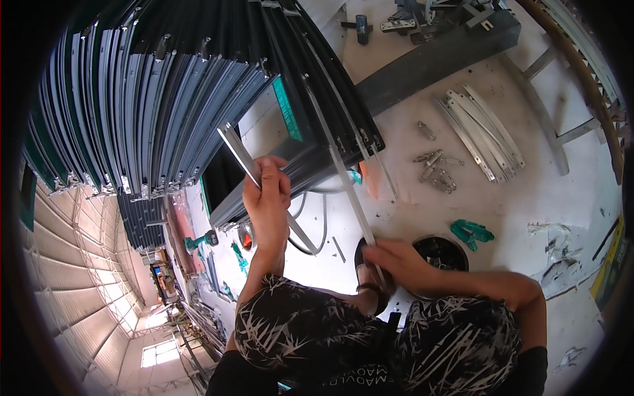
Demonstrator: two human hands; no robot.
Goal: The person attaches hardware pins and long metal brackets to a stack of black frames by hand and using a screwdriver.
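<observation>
My left hand (267, 188) is closed round a narrow silver metal strip (239, 153), which slants from the stacked profiles down toward my knees. My right hand (399, 263), slightly blurred, grips the near end of a long pale strip (350, 191). This strip's far end reaches the dark metal profiles (330, 99) in front of me. A thick grey profile (271, 178) passes behind my left hand. Below my right hand is a black round tub (441, 254) holding small dark pieces, partly hidden by that hand and forearm.
Tall stacks of dark profiles (152, 119) fill the left. On the floor lie several pale flat strips (485, 135), small metal fittings (439, 173) and green gloves (471, 233). A grey beam (436, 63) lies farther off. A cordless drill (201, 241) is at the left.
</observation>
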